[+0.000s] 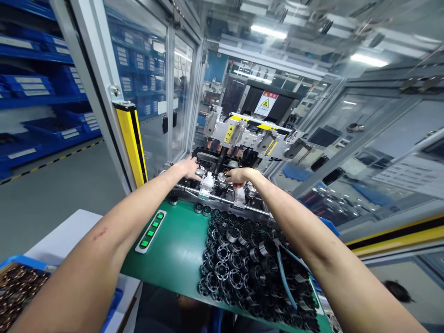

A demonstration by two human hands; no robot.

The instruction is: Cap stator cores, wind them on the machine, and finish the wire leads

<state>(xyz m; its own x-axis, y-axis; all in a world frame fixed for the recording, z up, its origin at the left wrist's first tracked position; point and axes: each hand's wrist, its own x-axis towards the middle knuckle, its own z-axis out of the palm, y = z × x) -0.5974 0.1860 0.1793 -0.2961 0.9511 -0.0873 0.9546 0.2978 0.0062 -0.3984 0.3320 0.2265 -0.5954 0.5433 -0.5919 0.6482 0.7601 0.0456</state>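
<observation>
My left hand point(188, 167) reaches into the machine, its thumb and fingers curved around a round metal stator core point(200, 171) at the left station. My right hand point(239, 176) is closed, with thumb and fingertips pinched at the right edge of a second stator core point(222, 179) at the middle station. What the right fingertips pinch is too small to make out. A third round part point(252, 188) sits at the right station, partly behind my right forearm. Metal blocks point(207, 183) stand between the stations.
Many black ring-shaped cores point(229, 263) are heaped on the green table point(169, 259), with blue-handled pliers point(285, 277) on top. A green-button strip point(151, 232) lies left. A blue bin point(24, 277) holds copper-wound parts. A machine head point(249, 132) hangs above my hands; yellow posts point(130, 143) flank the opening.
</observation>
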